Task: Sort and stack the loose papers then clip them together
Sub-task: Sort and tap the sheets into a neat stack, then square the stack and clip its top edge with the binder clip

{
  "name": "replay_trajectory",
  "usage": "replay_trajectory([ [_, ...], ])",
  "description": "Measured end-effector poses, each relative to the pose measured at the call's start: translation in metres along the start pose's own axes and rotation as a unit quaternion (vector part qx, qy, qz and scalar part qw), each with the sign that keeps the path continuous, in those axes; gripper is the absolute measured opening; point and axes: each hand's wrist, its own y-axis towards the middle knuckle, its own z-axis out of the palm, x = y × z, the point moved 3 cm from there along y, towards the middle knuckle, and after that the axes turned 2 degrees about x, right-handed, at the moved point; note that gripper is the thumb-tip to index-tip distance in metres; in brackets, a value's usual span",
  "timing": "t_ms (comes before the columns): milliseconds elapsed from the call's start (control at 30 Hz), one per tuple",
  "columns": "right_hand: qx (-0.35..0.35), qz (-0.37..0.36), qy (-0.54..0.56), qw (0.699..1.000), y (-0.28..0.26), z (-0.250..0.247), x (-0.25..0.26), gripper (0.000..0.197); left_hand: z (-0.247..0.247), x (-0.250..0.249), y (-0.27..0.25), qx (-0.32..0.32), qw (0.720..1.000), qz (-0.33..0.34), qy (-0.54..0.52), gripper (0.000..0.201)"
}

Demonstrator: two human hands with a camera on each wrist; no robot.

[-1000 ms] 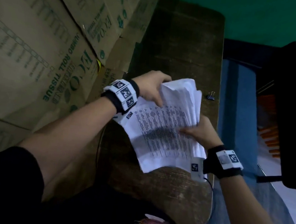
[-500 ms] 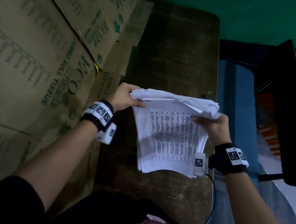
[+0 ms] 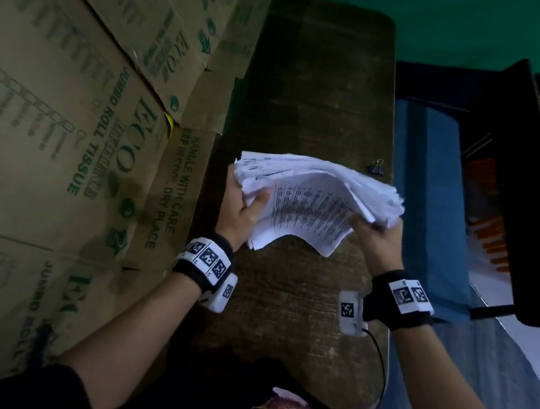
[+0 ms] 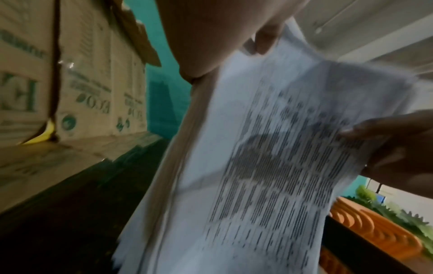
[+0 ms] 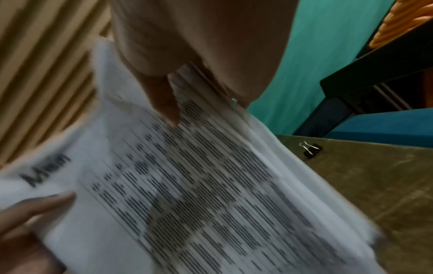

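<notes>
Papers between left hand and right hand, both gripping its side edges.

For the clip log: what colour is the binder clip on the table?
Black, with silver wire handles; the binder clip shows best in the right wrist view.

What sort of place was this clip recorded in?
Probably a storeroom or back room doubling as a work spot. Cardboard cartons printed "Jumbo Roll Tissue" are stacked beside a worn dark wooden table, where a binder clip lies, and the wall is painted green.
</notes>
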Motion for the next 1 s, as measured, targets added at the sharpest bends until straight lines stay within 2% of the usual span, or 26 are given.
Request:
replay_trajectory([
  [67,0.03,-0.017,-0.026,0.999,0.0,-0.002,-0.001,0.033,-0.004,0.008,0.003,0.0,0.999,-0.009,0.032,0.052],
  [233,0.033,-0.008,-0.005,0.999,0.006,-0.001,0.014,0.045,-0.004,0.007,0.021,0.002,0.998,-0.022,0.056,0.041],
  [333,0.017,-0.01,0.009,1.0,0.011,-0.005,0.016,0.035,-0.003,0.0,0.025,-0.012,0.998,-0.003,0.056,0.035],
  [400,0.03,0.01,0.015,0.999,0.006,-0.004,0.005,0.036,-0.004,0.004,0.021,-0.003,0.998,0.016,0.059,0.034],
  [467,0.067,0.024,-0.029,0.997,-0.004,0.002,-0.007,0.039,0.0,0.015,0.015,0.024,0.998,-0.004,0.058,0.042],
  [500,0.075,0.02,-0.074,0.994,-0.008,0.006,-0.01,0.034,0.002,0.021,0.014,0.032,0.998,-0.02,0.06,0.047],
  [567,0.056,0.001,-0.121,0.991,-0.005,0.006,-0.014,0.027,0.004,0.026,0.017,0.032,0.996,-0.047,0.07,0.051],
  [667,0.032,0.049,-0.014,0.998,0.011,-0.001,-0.014,0.032,0.002,0.018,0.029,0.026,0.993,-0.08,0.086,0.057],
  [733,0.031,0.074,0.013,0.997,0.014,-0.002,-0.016,0.046,-0.002,0.022,0.035,0.048,0.99,-0.105,0.086,0.064],
  [800,0.036,0.109,-0.004,0.993,0.01,0.001,-0.026,0.057,-0.005,0.046,0.036,0.074,0.982,-0.158,0.076,0.07],
  [900,0.028,0.241,0.005,0.97,-0.01,0.01,-0.063,0.064,-0.004,0.096,0.023,0.105,0.955,-0.27,0.059,0.077],
  [1000,0.051,0.31,-0.08,0.946,-0.026,0.017,-0.101,0.069,0.0,0.14,0.009,0.124,0.932,-0.338,0.048,0.073],
])
